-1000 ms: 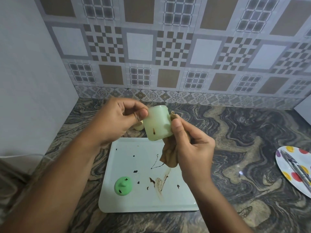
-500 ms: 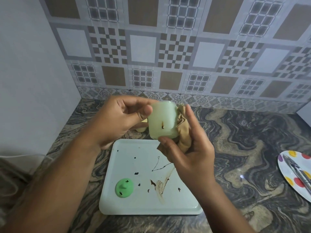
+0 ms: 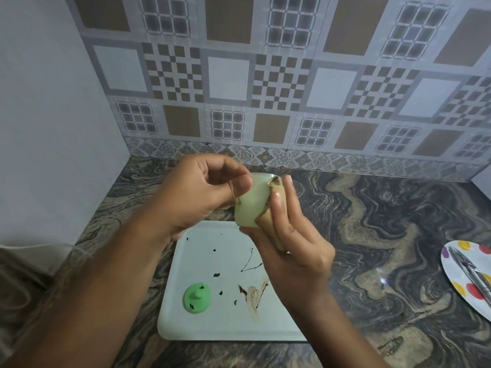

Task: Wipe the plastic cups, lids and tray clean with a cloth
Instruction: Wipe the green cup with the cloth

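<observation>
Two bare hands raised, left hand (image 3: 202, 197) gripping a pale green plastic cup (image 3: 252, 201) over a pale rectangular tray (image 3: 212, 325), right hand (image 3: 289, 251) pinching a tan cloth (image 3: 271, 220) against the cup's side, round green lid (image 3: 197, 298) lying on the brown-smeared tray

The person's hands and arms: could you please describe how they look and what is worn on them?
Left hand and right hand are ungloved; both forearms are bare, with no sleeve, watch or bracelet in view. Nails look short and unpainted.
</observation>
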Demonstrator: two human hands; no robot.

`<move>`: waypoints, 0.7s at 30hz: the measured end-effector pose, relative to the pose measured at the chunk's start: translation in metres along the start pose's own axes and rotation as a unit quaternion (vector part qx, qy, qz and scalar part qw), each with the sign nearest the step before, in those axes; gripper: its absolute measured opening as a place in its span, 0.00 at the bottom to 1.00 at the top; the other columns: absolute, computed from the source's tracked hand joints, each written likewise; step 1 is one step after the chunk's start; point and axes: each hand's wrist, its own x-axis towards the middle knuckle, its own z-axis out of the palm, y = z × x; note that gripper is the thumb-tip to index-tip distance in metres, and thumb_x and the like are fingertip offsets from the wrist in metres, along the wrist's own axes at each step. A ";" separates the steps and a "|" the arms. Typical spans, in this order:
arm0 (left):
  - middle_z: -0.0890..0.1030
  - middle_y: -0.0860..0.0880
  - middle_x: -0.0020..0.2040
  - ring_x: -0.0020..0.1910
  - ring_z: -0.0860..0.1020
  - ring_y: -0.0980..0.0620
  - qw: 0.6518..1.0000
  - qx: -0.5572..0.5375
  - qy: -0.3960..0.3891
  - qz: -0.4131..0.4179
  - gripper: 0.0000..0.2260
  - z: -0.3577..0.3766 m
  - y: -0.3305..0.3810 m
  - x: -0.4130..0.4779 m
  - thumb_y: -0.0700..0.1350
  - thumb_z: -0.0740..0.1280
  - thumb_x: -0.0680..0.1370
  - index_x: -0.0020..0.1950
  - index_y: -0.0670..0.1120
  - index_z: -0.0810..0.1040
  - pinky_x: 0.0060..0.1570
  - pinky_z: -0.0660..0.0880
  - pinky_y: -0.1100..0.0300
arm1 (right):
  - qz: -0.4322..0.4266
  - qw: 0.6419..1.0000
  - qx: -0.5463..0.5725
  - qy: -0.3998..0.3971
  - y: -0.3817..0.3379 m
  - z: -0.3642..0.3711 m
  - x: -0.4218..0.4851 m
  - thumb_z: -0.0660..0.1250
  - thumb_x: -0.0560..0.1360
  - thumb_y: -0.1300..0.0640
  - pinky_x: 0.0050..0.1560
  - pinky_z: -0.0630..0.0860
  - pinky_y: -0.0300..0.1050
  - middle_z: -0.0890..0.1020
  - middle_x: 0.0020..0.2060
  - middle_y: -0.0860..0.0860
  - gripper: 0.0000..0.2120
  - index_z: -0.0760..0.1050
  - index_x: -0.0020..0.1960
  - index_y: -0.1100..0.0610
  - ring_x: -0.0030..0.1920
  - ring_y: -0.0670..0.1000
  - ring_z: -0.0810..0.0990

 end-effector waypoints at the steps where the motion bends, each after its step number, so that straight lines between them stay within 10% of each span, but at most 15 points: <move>1: 0.85 0.51 0.38 0.40 0.82 0.56 1.000 0.018 -0.001 0.011 0.08 0.002 0.001 0.000 0.46 0.73 0.67 0.44 0.45 0.83 0.38 0.79 0.63 | -0.005 1.000 0.000 0.001 0.000 0.001 0.000 0.81 0.71 0.64 0.65 0.78 0.40 0.78 0.64 0.70 0.25 0.76 0.63 0.70 0.70 0.58 0.78; 6: 0.86 0.49 0.51 0.51 0.84 0.51 0.999 0.005 -0.048 -0.015 0.12 -0.010 0.006 -0.001 0.47 0.67 0.74 0.53 0.43 0.84 0.45 0.81 0.59 | 0.002 0.999 0.037 0.020 0.004 -0.006 0.003 0.82 0.69 0.63 0.63 0.79 0.41 0.76 0.66 0.65 0.29 0.73 0.64 0.71 0.67 0.60 0.79; 16: 0.87 0.52 0.42 0.43 0.85 0.51 0.991 0.120 -0.008 0.060 0.09 0.005 0.019 -0.004 0.52 0.73 0.69 0.47 0.51 0.86 0.41 0.83 0.55 | 0.015 0.999 0.028 0.016 -0.001 -0.006 0.004 0.81 0.71 0.60 0.63 0.77 0.36 0.76 0.63 0.71 0.29 0.73 0.65 0.69 0.66 0.58 0.80; 21: 0.87 0.50 0.45 0.45 0.85 0.55 0.999 0.024 -0.042 0.017 0.09 0.001 0.019 -0.005 0.45 0.70 0.71 0.49 0.50 0.85 0.43 0.81 0.62 | 0.113 0.981 0.157 0.023 0.007 -0.009 0.000 0.78 0.75 0.51 0.47 0.84 0.64 0.80 0.62 0.70 0.32 0.71 0.75 0.54 0.52 0.72 0.84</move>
